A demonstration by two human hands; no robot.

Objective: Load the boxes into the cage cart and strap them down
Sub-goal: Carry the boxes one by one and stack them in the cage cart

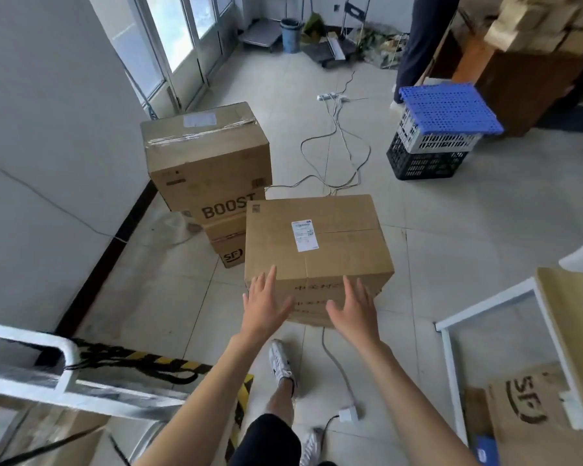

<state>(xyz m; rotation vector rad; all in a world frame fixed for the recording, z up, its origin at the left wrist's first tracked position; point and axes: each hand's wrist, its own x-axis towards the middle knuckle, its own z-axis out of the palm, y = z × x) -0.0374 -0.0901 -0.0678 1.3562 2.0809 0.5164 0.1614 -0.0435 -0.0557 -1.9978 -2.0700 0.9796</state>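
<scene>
A large cardboard box (317,243) with a white shipping label stands on the tiled floor in front of me. My left hand (265,302) and my right hand (355,309) are stretched out toward its near side, fingers spread, holding nothing. Behind it to the left rises a stack of cardboard boxes (209,163), one marked BOOST, one marked SF. The cage cart's metal frame (58,371) is at the lower left, with black straps (122,359) draped over it and boxes inside (31,435).
Loose cables (337,153) and a power strip lie on the floor beyond the box. Stacked plastic crates (435,136) stand at right. A white frame (451,364) and flattened SF cardboard (532,401) sit at lower right. Another person (421,45) stands at the back.
</scene>
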